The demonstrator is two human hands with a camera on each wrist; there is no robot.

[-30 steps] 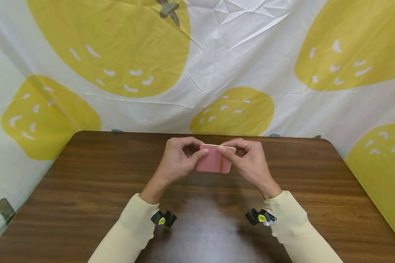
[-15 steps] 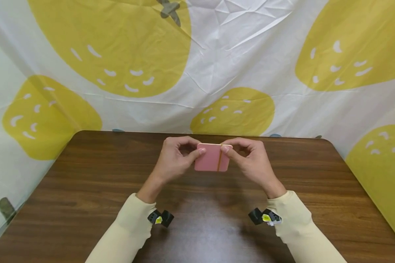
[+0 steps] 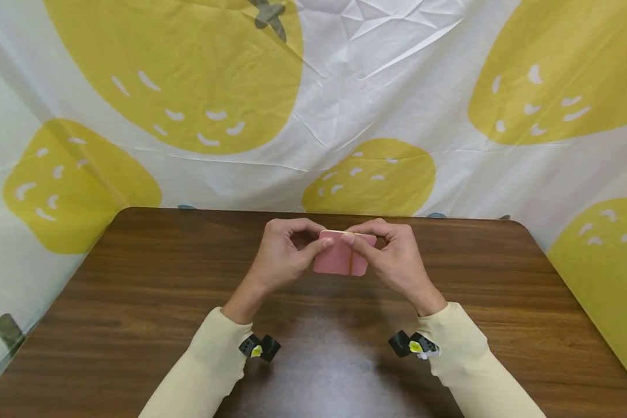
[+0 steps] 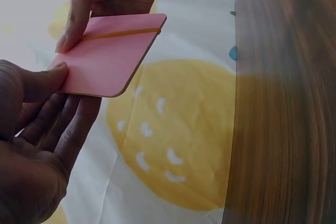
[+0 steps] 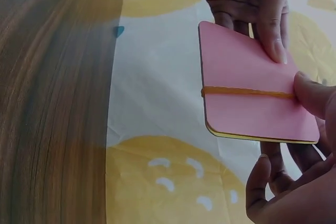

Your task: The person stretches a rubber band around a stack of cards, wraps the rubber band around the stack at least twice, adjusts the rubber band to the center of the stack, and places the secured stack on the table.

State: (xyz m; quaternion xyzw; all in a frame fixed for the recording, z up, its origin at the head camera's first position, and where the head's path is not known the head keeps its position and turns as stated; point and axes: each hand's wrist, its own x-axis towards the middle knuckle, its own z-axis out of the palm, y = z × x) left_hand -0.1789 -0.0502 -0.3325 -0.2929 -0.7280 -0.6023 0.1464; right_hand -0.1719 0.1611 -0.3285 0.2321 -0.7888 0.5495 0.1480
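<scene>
A small pink notebook (image 3: 334, 258) with rounded corners is held up over the table between both hands. An orange elastic band (image 5: 247, 92) runs across its cover, nearer the right-hand end. My left hand (image 3: 284, 255) pinches the left end, thumb on the cover and fingers behind. At the other end my right hand (image 3: 397, 261) pinches it the same way, its thumb lying on the band. In the right wrist view yellowish page edges show along one side of the notebook. The left wrist view shows the left fingers (image 4: 76, 129) spread beneath the notebook.
Below the hands lies a dark wood-grain table (image 3: 136, 302) with rounded far corners. A white cloth (image 3: 230, 180) printed with yellow fruit hangs behind it and at both sides. Each wrist carries a small black camera (image 3: 261, 347).
Both hands and the notebook shifted slightly left, then back right. The notebook's tilt changes a little, and the right thumb now sits slightly further in over the band.
</scene>
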